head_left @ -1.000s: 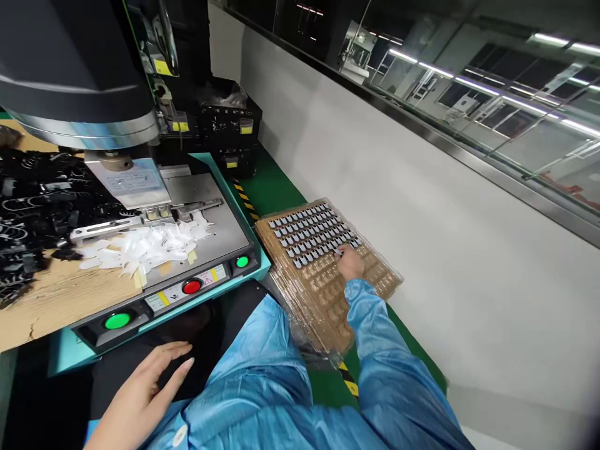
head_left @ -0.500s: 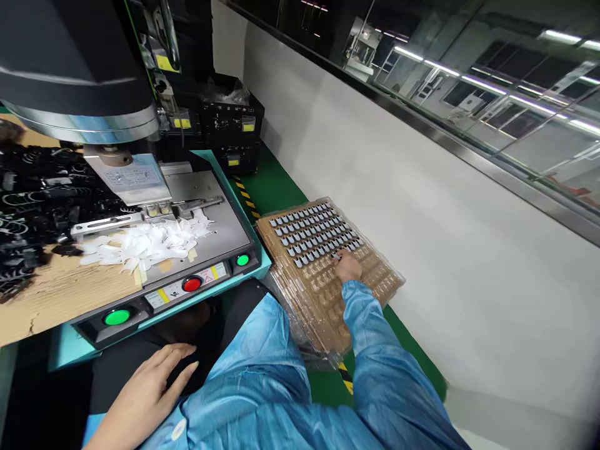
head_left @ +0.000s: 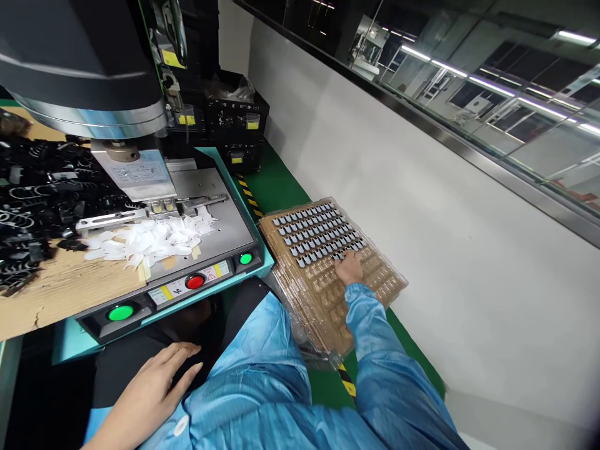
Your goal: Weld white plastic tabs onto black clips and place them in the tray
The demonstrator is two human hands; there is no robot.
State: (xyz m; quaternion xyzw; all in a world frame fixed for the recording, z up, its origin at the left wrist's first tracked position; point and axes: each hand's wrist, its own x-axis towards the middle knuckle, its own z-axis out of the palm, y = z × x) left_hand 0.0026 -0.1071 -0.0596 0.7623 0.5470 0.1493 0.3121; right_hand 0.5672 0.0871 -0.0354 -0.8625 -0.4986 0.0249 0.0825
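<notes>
Overall, biggest first: bulky black machine head, steel-rimmed, far left. To its right, stack of brownish clear plastic trays, the top one's far part filled with rows of small grey pieces. Left again, heap of thin white slips. Left hand, near left at the lap — holds nothing, fingers loosely together, thumb apart. Right hand over the top tray, fingertips bunched at one grey-and-black piece; pinching or merely touching, cannot tell. Apparently seating it — calls for clean release, neighbours undisturbed.
</notes>
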